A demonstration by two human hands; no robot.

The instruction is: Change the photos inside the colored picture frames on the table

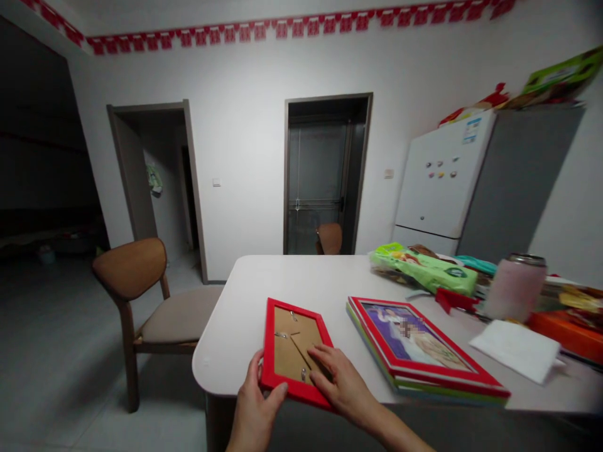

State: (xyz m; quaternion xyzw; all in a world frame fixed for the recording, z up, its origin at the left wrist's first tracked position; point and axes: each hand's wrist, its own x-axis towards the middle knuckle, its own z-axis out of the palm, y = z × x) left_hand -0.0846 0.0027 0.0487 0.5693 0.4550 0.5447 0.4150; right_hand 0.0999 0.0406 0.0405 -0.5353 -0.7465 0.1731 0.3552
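A small red picture frame [269, 339] is tilted up at the table's near edge, its brown backing board [285, 351] facing me. Metal clips and a thin stand strip show on the board. My left hand [257, 402] grips the frame's lower left corner, thumb on the front rail and fingers round the side. Over the lower right of the backing lies my right hand [342, 383], its fingers bent and touching the board and the stand strip. To the right, a stack of larger frames [424, 339] rests on the table, a red one with a photo on top.
The white table [301, 276] has a rounded left corner. At its right are a green snack bag [424, 267], a pink jar [516, 289], white tissue [518, 348] and an orange box [572, 333]. A chair [136, 276] stands at the left, a fridge [438, 169] behind.
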